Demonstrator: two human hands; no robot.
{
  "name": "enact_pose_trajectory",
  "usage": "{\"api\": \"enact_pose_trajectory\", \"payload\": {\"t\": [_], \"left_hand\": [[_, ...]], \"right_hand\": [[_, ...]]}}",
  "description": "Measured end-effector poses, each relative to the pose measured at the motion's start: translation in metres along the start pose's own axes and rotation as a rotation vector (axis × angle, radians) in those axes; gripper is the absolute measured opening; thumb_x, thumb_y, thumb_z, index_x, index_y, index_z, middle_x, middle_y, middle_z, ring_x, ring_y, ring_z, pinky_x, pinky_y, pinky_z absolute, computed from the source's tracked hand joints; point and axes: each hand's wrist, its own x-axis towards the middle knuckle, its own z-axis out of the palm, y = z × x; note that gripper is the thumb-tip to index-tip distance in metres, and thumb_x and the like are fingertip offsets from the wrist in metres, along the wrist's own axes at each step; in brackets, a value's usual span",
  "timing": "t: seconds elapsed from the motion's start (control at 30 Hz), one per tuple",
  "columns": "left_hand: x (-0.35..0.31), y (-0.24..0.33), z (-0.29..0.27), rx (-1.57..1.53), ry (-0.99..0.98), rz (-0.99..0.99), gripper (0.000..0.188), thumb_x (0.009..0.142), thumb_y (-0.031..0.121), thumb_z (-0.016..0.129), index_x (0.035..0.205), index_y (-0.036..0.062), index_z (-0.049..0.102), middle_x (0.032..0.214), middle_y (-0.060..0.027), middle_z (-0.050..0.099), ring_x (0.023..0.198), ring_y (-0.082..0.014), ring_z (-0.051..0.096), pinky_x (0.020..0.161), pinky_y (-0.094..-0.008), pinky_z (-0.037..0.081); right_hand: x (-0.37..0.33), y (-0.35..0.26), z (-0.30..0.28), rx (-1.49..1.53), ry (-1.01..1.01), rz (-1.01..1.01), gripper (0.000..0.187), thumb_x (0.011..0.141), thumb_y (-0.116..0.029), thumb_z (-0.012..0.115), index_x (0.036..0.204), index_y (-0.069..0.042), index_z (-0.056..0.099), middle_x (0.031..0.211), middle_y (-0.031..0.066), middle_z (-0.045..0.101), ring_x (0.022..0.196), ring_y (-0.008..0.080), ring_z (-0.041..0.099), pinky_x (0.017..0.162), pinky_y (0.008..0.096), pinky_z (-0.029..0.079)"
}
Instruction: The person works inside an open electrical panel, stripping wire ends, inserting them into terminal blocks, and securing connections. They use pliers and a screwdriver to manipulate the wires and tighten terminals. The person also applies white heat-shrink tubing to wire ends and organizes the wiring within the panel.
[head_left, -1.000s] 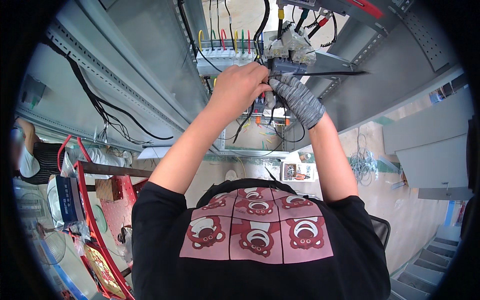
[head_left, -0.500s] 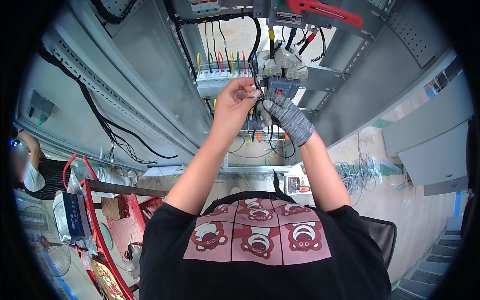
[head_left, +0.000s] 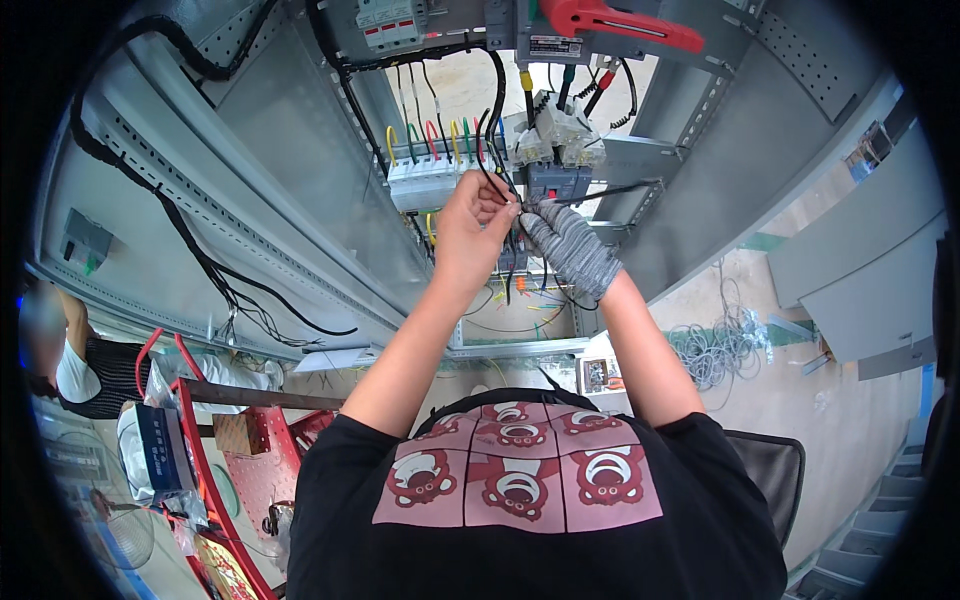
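Observation:
My bare left hand (head_left: pixel 474 222) is closed in a pinch on thin black wires (head_left: pixel 489 165), whose upper ends curve above its fingers. Against it, on the right, my right hand (head_left: pixel 572 244) wears a grey knitted glove. Its fingers are pinched at the same bunch, and its fingertips are partly hidden. A thin black strand (head_left: pixel 612 191) sticks out rightward above the glove. Loose black ends hang below both hands. Just behind them are a white row of breakers (head_left: pixel 428 182) with coloured wires and a dark grey breaker (head_left: pixel 560 181) under clear covers (head_left: pixel 572 133).
Grey cabinet walls (head_left: pixel 690 215) flank my arms. A red handle (head_left: pixel 620 22) juts out above. Black cable bundles (head_left: pixel 190 225) hang at the left. A red cart (head_left: pixel 262 462) and another person (head_left: pixel 95 365) are at lower left. Grey cable (head_left: pixel 710 355) lies coiled on the right floor.
Black wire ends now bend up and left above my left hand. The black strand now stretches right over my glove. Both hands stay together at the bunch; the view has shifted slightly.

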Motion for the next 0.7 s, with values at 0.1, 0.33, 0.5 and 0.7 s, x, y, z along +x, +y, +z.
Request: {"api": "enact_pose_trajectory", "payload": {"t": [0.1, 0.33, 0.5, 0.7], "left_hand": [[-0.001, 0.003, -0.001, -0.021, 0.022, -0.016, 0.021, 0.077, -0.006, 0.064, 0.09, 0.003, 0.049, 0.084, -0.0031, 0.058, 0.076, -0.008, 0.056, 0.07, -0.0211, 0.046], [-0.007, 0.009, -0.028, -0.232, 0.206, 0.05, 0.016, 0.081, -0.005, 0.063, 0.09, 0.0009, 0.051, 0.086, -0.0042, 0.059, 0.078, -0.0078, 0.057, 0.072, -0.0203, 0.046], [-0.036, -0.017, -0.035, -0.328, 0.305, -0.095, 0.012, 0.084, -0.002, 0.062, 0.091, 0.0012, 0.053, 0.086, -0.0045, 0.061, 0.078, -0.0091, 0.059, 0.072, -0.0211, 0.047], [-0.072, -0.034, -0.038, -0.379, 0.392, -0.165, 0.009, 0.087, 0.006, 0.061, 0.092, 0.0006, 0.057, 0.093, -0.0089, 0.064, 0.08, -0.0125, 0.06, 0.073, -0.0252, 0.048]], "right_hand": [[-0.002, -0.012, -0.001, 0.071, -0.028, 0.081, 0.035, 0.091, -0.018, 0.055, 0.119, 0.003, 0.054, 0.099, 0.0193, 0.063, 0.088, 0.0232, 0.061, 0.081, 0.0303, 0.047], [-0.002, -0.01, 0.001, 0.045, 0.043, 0.077, 0.03, 0.089, -0.016, 0.056, 0.112, 0.004, 0.057, 0.09, 0.016, 0.064, 0.08, 0.0226, 0.06, 0.077, 0.0319, 0.047], [0.006, 0.006, -0.003, -0.071, 0.02, 0.048, 0.023, 0.089, -0.016, 0.055, 0.103, 0.003, 0.06, 0.084, 0.0196, 0.064, 0.078, 0.0291, 0.061, 0.072, 0.0352, 0.048], [0.008, 0.016, -0.004, -0.225, 0.054, -0.093, 0.03, 0.089, -0.019, 0.056, 0.108, 0.004, 0.059, 0.094, 0.024, 0.064, 0.087, 0.0368, 0.062, 0.076, 0.0391, 0.049]]}}
